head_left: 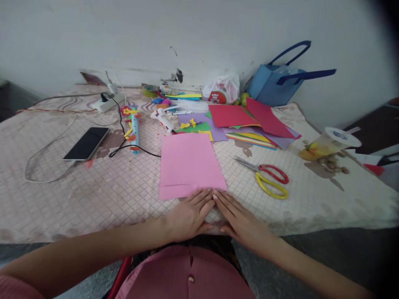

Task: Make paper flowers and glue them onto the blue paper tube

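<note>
a: ok so what's on this surface (pixel 102 201)?

b: biggest thing is the blue tote bag (pixel 268 85), back right against the wall. then the pink paper (pixel 190 162), lying flat in the middle, near edge toward the person.

a: and the hands?

b: left hand (pixel 190 218) is laid palm-down, fingers stretched out side by side, tips over the paper's near right corner. right hand (pixel 245 220) pretty much mirrors it, flat too, fingertips meeting the other's there. neither one's pinching anything. past the right hand are red-and-yellow-handled scissors (pixel 256 169), and just beyond the paper there's a white glue gun (pixel 163 119).

a: what could go wrong tho?

b: a black cord (pixel 112 154) seems to run under the paper's left edge, so i'd guess pressing hard there leaves a bump. uneven pressure from the two hands could skew the sheet or crinkle that corner. right hand swinging wide might knock the scissors.

a: anything you can't make out?

b: that corner, since fingers cover it. there's a line across the paper's near end, fold or second layer, can't tell. palms are hidden, and the far right of the view goes dark.
</note>
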`<state>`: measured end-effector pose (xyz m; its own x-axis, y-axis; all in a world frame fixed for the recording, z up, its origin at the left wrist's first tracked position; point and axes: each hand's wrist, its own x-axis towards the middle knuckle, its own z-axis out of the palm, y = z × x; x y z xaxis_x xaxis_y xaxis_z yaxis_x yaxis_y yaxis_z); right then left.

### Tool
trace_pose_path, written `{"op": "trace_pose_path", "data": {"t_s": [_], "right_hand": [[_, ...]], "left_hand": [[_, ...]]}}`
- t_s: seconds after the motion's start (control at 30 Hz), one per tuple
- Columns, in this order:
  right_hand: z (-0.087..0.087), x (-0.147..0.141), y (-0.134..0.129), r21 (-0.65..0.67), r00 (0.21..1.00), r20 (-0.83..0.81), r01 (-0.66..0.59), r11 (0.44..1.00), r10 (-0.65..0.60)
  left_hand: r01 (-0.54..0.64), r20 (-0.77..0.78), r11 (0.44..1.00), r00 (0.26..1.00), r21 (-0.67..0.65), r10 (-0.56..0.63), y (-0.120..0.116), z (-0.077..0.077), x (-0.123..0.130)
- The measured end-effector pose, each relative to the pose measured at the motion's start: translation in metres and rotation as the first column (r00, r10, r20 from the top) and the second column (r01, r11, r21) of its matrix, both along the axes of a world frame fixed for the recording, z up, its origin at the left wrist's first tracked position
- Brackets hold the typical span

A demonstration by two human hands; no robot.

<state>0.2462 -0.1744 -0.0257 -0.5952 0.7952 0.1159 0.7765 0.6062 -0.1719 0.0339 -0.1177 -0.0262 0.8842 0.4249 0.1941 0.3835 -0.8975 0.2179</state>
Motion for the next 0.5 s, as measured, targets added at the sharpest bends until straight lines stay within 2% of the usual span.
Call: {"op": "trace_pose_path", "data": {"t_s": [0.1,0.2,0.33,0.5], "right_hand": [[-0.002,0.003,0.001,-0.007,0.999,-0.037,0.022,1.0,-0.022],[-0.003,0.001,0.003,0.005,0.995,-0.084,0.057,0.998,-0.057],[-0.006,-0.003,0.004,0.022,0.99,-0.119,0.081,0.996,-0.078],[-0.013,-0.001,0.001,0.025,0.984,-0.126,0.127,0.992,-0.123]], "left_hand": [[-0.01,-0.015,1.0,1.0,0.013,0.01,0.001,0.0,-0.005],[-0.058,-0.043,0.997,0.997,0.045,0.06,-0.004,0.002,-0.021],[-0.15,-0.051,0.981,0.986,0.123,0.157,-0.016,0.0,-0.064],[-0.281,0.034,0.942,0.96,0.186,0.279,-0.028,-0.011,-0.118]]}}
